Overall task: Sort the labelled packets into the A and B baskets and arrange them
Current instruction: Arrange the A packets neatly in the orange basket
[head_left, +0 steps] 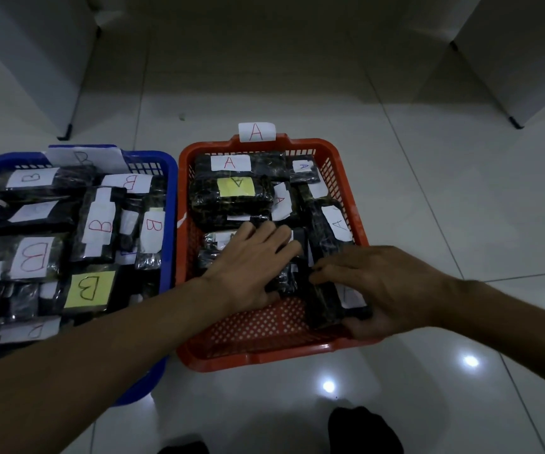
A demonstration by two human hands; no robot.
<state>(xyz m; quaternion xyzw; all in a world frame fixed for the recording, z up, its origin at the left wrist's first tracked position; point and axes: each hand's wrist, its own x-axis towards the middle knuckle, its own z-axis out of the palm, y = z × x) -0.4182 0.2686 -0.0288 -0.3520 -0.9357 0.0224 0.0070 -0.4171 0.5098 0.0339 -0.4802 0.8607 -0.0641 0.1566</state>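
Both hands in the red A basket (333,152): right hand (392,290) grips a dark packet (325,306) at the basket's near-right corner, long axis near-to-far. Left hand (251,260) lies flat, fingers straight, on packets mid-basket, just left of it; right is nearer.

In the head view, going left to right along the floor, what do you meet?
Blue basket of B packets → left hand flat on packets in the orange basket → right hand gripping a dark packet at that basket's near right corner → bare tiled floor.
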